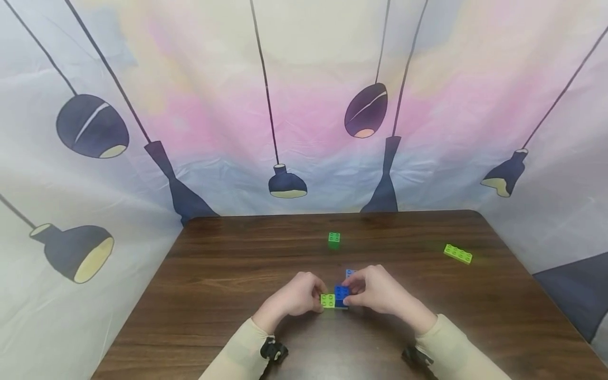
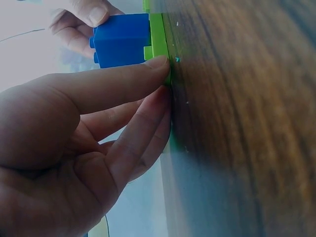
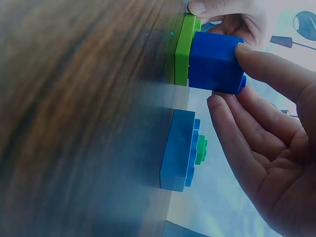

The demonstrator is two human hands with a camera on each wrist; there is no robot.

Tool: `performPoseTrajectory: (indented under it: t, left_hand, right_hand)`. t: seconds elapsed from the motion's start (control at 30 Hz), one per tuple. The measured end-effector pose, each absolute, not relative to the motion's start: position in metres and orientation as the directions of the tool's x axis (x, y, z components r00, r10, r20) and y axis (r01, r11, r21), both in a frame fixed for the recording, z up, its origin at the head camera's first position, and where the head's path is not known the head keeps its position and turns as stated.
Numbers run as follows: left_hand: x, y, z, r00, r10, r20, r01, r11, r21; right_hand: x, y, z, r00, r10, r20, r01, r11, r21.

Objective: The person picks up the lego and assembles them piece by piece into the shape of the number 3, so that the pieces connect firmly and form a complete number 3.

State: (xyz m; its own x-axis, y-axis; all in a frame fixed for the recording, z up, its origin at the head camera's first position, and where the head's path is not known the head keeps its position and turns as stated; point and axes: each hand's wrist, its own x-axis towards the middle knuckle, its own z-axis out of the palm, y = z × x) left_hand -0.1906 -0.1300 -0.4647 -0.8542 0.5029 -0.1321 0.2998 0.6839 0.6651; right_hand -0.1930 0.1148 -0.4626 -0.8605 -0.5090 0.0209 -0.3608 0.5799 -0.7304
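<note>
A flat lime-green building brick (image 1: 328,301) lies on the table in front of me. My left hand (image 1: 299,294) pinches its left end between thumb and fingers, close to the tabletop in the left wrist view. On the right part of this brick sits a dark blue studded block (image 3: 216,61), its studs facing up. My right hand (image 1: 377,289) holds the blue block near its top, the thumb on one side and fingers on the other. Just behind the right hand, partly hidden by it, lies a lighter blue brick (image 3: 177,150).
A green brick (image 1: 334,240) stands farther back on the brown wooden table (image 1: 228,264). Another flat lime-green brick (image 1: 458,254) lies toward the back right. A cloth printed with lamps (image 1: 313,105) hangs behind the table's far edge.
</note>
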Motion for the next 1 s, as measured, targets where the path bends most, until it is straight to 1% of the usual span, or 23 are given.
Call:
performPoseTrajectory:
  t: [0.13,0.33,0.57,1.0]
  left_hand:
    - [-0.1906,-0.1291,-0.4648,-0.85,0.508,-0.137,0.3,0.682,0.667]
    - [-0.1923,-0.1298,-0.4647,-0.852,0.507,-0.129,0.312,0.69,0.653]
    - [-0.192,-0.1305,-0.4663,-0.855,0.498,-0.148,0.291,0.695,0.658]
    - [-0.1927,-0.1319,-0.4654,-0.849,0.509,-0.146,0.293,0.682,0.67]
  right_hand:
    - [-0.1903,0.1149,-0.4608,-0.867,-0.499,0.004,-0.342,0.589,-0.733]
    - [-0.1895,0.1123,-0.4582,-0.861,-0.507,0.026,-0.371,0.594,-0.714]
    - [-0.1894,0.1113,-0.4587,-0.868,-0.496,0.006,-0.349,0.603,-0.717]
    - [-0.1898,0.111,-0.4582,-0.858,-0.512,0.03,-0.386,0.606,-0.695]
